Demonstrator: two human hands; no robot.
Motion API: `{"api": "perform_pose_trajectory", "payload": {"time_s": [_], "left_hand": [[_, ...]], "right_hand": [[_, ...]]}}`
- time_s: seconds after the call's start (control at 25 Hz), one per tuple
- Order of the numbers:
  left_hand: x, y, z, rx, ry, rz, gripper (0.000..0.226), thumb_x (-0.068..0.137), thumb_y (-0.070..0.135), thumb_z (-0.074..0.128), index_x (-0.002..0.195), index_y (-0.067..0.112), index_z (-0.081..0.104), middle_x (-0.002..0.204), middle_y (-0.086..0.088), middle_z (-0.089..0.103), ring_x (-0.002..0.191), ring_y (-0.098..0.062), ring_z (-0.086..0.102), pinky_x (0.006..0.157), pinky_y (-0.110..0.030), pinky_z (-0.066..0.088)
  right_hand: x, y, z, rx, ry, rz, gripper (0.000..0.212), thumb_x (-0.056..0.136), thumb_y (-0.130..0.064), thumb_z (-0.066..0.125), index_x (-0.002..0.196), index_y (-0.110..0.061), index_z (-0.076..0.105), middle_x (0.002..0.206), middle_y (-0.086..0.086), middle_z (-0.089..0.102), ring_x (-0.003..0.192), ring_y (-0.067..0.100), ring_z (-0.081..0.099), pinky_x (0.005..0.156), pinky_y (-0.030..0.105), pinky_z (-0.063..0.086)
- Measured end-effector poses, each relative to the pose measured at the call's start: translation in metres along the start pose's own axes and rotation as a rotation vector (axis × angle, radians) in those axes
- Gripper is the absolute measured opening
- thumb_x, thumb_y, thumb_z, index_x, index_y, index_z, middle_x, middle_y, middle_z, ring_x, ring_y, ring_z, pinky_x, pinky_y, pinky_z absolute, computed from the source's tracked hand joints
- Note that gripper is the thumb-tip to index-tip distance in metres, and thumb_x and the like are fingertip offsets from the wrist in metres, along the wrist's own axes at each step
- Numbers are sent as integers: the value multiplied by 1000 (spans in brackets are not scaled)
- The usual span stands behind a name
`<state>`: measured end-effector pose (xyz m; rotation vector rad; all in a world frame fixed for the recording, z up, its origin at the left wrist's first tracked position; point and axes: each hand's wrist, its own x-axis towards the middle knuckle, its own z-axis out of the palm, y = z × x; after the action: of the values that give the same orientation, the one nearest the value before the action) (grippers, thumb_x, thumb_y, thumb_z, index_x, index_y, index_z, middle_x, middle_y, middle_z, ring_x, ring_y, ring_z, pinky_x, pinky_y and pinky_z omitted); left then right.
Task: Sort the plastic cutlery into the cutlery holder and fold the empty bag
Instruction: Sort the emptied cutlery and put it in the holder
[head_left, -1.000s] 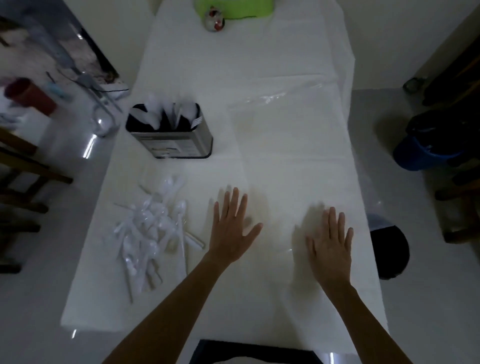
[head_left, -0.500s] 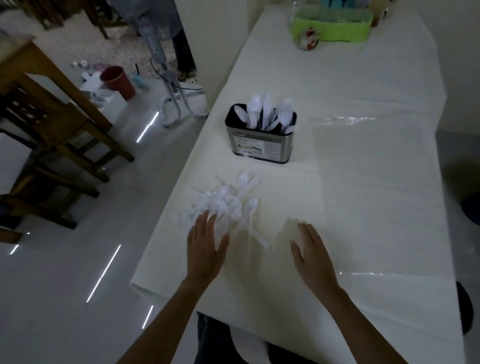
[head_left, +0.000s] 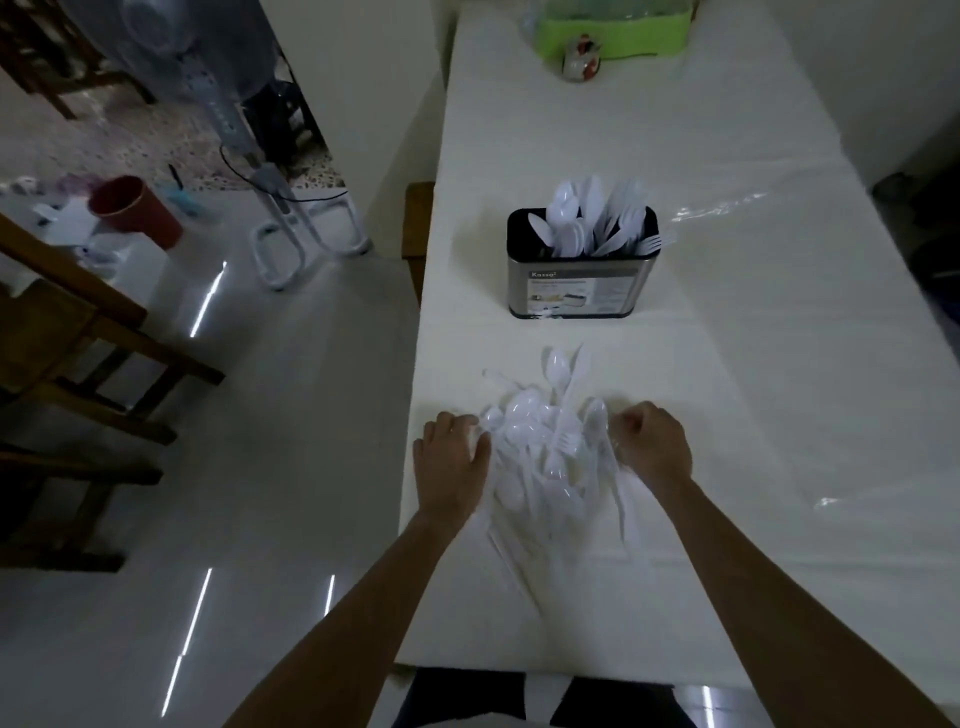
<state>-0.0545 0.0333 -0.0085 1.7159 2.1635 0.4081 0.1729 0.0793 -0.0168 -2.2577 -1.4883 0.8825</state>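
Note:
A pile of white plastic cutlery (head_left: 545, 447) lies on the white table (head_left: 623, 130) near its front left edge. My left hand (head_left: 453, 460) rests against the pile's left side, fingers curled into the pieces. On the pile's right side my right hand (head_left: 652, 447) has its fingers curled around a few pieces. Behind the pile stands the metal cutlery holder (head_left: 582, 275), with several white spoons and forks upright in it. A clear plastic bag (head_left: 769, 332) lies flat on the table to the right.
A green tray (head_left: 618, 26) and a small round ornament (head_left: 582, 57) sit at the table's far end. Left of the table are a fan stand (head_left: 280, 228), a red bucket (head_left: 135, 208) and wooden chairs (head_left: 78, 338) on the glossy floor.
Both hands left the flat bag and moved left to the cutlery pile. They now close in on it from both sides, bunching the pieces together. My view swung left.

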Motion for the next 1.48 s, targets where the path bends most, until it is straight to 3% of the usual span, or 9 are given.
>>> {"api": "perform_pose_trajectory", "payload": {"time_s": [0.24, 0.36, 0.56, 0.72, 1.0, 1.12, 1.2, 1.36, 1.48], "left_hand": [[47, 30, 7, 15, -108, 109, 33, 88, 40, 54, 111, 19, 62, 112, -3, 57, 107, -22, 51, 88, -33, 35], [55, 41, 14, 97, -121, 150, 25, 89, 37, 52, 100, 19, 65, 106, -3, 58, 103, -22, 50, 87, -32, 36], [63, 66, 9, -175, -14, 124, 12, 99, 21, 38, 90, 15, 43, 74, -1, 53, 66, -18, 47, 72, -30, 34], [75, 83, 1, -419, 15, 55, 17, 101, 19, 34, 107, 8, 44, 78, -5, 54, 67, -20, 52, 56, -24, 37], [101, 109, 26, -191, -225, -78, 51, 93, 45, 48, 125, 4, 46, 122, -13, 58, 112, -31, 57, 86, -38, 46], [111, 103, 31, -129, -332, -98, 55, 84, 33, 63, 133, 13, 46, 129, -7, 56, 118, -25, 54, 87, -31, 43], [114, 101, 32, -110, -356, -66, 51, 86, 28, 60, 135, 18, 48, 131, -6, 54, 120, -22, 52, 91, -29, 41], [112, 110, 25, -158, -243, 19, 25, 98, 25, 44, 114, 6, 47, 108, -13, 60, 102, -32, 59, 74, -32, 40], [104, 121, 6, -389, -101, 64, 30, 101, 27, 37, 116, 1, 43, 98, -17, 67, 79, -28, 66, 62, -27, 40]], "right_hand": [[12, -21, 15, -37, 6, 166, 14, 81, -30, 61, 91, -21, 67, 98, 6, 66, 91, 27, 63, 80, 35, 50], [17, -22, 11, 64, 43, 170, 14, 89, -21, 54, 97, -12, 61, 100, 12, 66, 93, 31, 62, 77, 35, 48], [23, -22, -19, 494, 189, 113, 6, 100, -17, 38, 99, -11, 37, 80, 16, 67, 58, 22, 64, 46, 17, 46], [34, -22, -35, 644, 267, 88, 5, 99, -14, 38, 98, -12, 34, 73, 9, 61, 57, 21, 58, 51, 18, 46], [29, 19, -38, 647, 164, 202, 22, 95, -32, 45, 83, -15, 48, 66, 2, 55, 51, 16, 48, 54, 31, 41], [16, 42, -39, 602, 62, 227, 35, 93, -38, 49, 67, -15, 53, 61, 1, 54, 54, 17, 46, 58, 34, 38], [7, 49, -41, 639, -24, 223, 33, 92, -32, 55, 75, -6, 65, 61, 1, 54, 56, 17, 47, 57, 34, 38], [-7, 41, -45, 704, -106, 180, 22, 93, -25, 55, 88, -10, 70, 65, 1, 59, 55, 16, 51, 51, 28, 40], [-10, 29, -47, 736, -174, 156, 25, 96, -29, 51, 96, -10, 68, 61, -1, 51, 51, 11, 43, 46, 23, 35]]}}
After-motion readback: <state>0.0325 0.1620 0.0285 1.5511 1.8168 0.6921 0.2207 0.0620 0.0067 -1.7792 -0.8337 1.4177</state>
